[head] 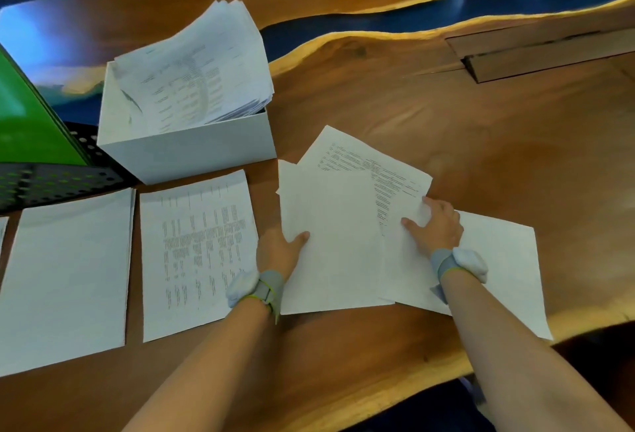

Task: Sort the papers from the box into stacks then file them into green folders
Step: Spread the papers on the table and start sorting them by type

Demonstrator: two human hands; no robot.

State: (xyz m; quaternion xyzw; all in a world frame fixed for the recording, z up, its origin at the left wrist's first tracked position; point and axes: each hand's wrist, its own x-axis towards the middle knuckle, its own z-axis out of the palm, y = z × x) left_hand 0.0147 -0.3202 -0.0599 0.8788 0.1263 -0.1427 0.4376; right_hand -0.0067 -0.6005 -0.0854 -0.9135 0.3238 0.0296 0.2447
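A white box (pixel 192 153) sits at the left-centre of the table with a thick pile of printed papers (pixel 196 64) sticking out of it. In front of me my left hand (pixel 280 251) grips the left edge of a blank-faced bundle of sheets (pixel 330 242), thumb on top. My right hand (pixel 434 225) pinches a printed sheet (pixel 371 167) fanned out behind that bundle. Another sheet (pixel 505 260) lies flat under my right wrist. Two stacks lie to the left: a printed one (pixel 196 253) and a blank-faced one (pixel 68 277). Green folders (pixel 27 115) stand at the far left.
The folders stand in a black perforated rack (pixel 51 181). The wooden table (pixel 446 115) has a wavy dark blue inlay (pixel 446 9) at the back and a recessed hatch (pixel 536 53) at the right. The near table edge curves at the lower right.
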